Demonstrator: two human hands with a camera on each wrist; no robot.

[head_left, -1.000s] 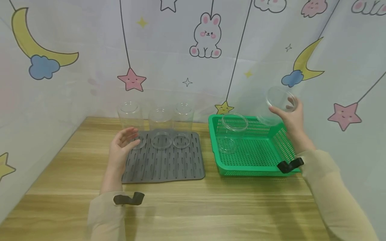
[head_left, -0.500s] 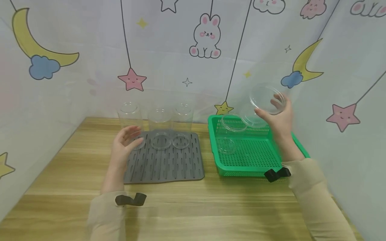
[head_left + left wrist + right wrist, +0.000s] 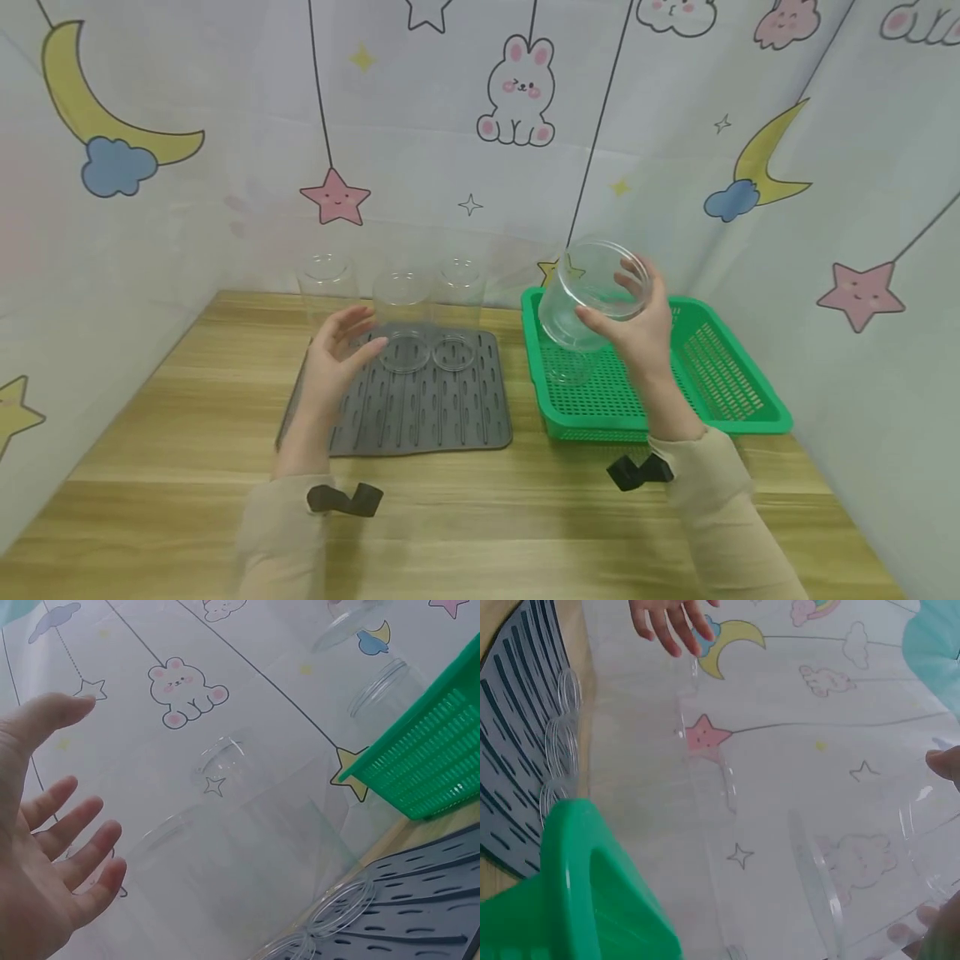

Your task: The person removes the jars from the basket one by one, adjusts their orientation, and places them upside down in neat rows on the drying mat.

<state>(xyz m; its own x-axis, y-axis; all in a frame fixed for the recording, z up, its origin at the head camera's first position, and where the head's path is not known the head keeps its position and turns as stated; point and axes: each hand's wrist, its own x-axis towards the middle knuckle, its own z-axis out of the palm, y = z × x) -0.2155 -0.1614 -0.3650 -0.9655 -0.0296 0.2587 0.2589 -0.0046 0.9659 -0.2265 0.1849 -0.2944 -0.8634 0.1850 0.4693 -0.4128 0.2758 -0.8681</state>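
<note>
My right hand (image 3: 645, 333) grips a clear plastic cup (image 3: 566, 321) by its rim end, thumb in front and fingers behind. The cup hangs tilted over the left part of the green basket (image 3: 738, 379), overlapping another clear cup (image 3: 570, 371) that stands inside. In the right wrist view, the held cup (image 3: 817, 877) lies between thumb and fingers. My left hand (image 3: 333, 367) hovers above the grey drying mat (image 3: 427, 421), fingers loosely bent and holding nothing. Upside down along the mat's back stand a left cup (image 3: 327, 283), a middle cup (image 3: 402, 304) and a right cup (image 3: 460, 296).
The wooden table (image 3: 480, 517) carries both mat and basket, with the basket to the right of the mat. Right behind the table hangs a white cloth (image 3: 420, 117) printed with stars, moons and a rabbit. Dark wrist cameras sit on both sleeves.
My right hand has carried the cup leftward and down, from above the basket's right back to over its left part. My left hand has shifted slightly right over the mat.
</note>
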